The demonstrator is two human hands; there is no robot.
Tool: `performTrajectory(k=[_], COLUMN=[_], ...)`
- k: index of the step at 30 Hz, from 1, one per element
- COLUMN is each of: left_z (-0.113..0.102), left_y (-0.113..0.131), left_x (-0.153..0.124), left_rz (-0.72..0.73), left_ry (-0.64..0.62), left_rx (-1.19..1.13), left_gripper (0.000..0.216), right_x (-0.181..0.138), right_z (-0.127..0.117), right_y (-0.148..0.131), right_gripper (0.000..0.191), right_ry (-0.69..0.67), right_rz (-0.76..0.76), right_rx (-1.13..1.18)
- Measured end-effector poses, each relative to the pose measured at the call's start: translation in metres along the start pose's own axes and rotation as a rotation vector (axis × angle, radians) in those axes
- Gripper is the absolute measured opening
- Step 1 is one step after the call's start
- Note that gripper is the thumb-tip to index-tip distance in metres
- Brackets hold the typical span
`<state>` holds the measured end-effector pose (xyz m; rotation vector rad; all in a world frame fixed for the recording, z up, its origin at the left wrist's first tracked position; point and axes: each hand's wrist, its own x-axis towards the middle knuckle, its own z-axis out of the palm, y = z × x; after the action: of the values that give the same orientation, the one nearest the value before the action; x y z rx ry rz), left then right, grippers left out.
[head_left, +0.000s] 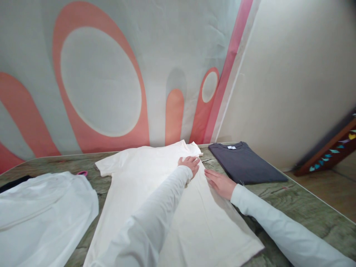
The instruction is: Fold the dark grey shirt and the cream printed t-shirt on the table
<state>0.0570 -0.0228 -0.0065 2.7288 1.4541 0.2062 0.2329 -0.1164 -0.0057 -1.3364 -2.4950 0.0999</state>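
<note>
Pale gray backdrop (155,44) with coral and pink shapes fills the upper left and upper middle of the frame, and a plain beige wall (289,81) takes up the upper right. Below them runs a table (311,211) with a greenish-gray wood-grain top, its far edge crossing the frame just below mid-height.

Spread across the center and lower center is a cream T-shirt (139,178), its neck end toward the far edge of the table and one sleeve pointing left. Its hem corner shows at the lower right, and some light creases run through the lower part.

The left hand (190,165) lies palm down on the shirt, right of center, near its upper right part; its fingers are extended and slightly parted, with nothing gripped. Just to its right, the right hand (220,183) reaches in with fingers straight and close together, the tips at the shirt's right edge. Its thumb is hard to make out, so whether it pinches any cloth I cannot tell. Both forearms wear white sleeves (267,215).

Beyond the right hand, a dark gray folded shirt (250,165) lies at the right with a small white label (231,147). At lower left rests a loosely heaped white garment (47,211), with a black item (15,183) and a bit of pink (82,173) beside it.
</note>
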Motion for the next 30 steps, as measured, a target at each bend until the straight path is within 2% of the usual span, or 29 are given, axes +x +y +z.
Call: performTrajectory(k=[7,9,12,15,18,22,30], left_z=[0.000,0.003,0.004,0.004,0.005,0.005,0.003], left_y=[0.003,0.002,0.001,0.000,0.000,0.001,0.002], left_x=[0.000,0.000,0.001,0.002,0.003,0.002,0.002], left_rz=[-0.023,-0.021,-0.018,-0.017,-0.020,-0.021,-0.034], left_ry=[0.032,0.027,-0.009,-0.021,-0.010,-0.003,-0.020], left_rx=[-0.003,-0.005,-0.012,-0.010,-0.010,-0.024,-0.037], left_gripper=[0.043,0.044,0.045,0.046,0.047,0.046,0.045], right_x=[-0.040,-0.036,-0.016,0.003,0.005,-0.024,-0.107], right_z=[-0.018,-0.025,-0.030,-0.024,-0.012,-0.009,-0.045], right_y=[-0.018,-0.015,-0.005,0.003,0.006,0.004,-0.033], right_gripper=[0.044,0.043,0.043,0.043,0.045,0.046,0.053], right_ry=[-0.061,-0.074,-0.021,0.015,0.001,-0.024,-0.118], right_rz=[0.011,0.006,0.027,0.030,-0.015,-0.031,0.043], right_rx=[0.062,0.112,0.142,0.131,0.142,0.144,0.203])
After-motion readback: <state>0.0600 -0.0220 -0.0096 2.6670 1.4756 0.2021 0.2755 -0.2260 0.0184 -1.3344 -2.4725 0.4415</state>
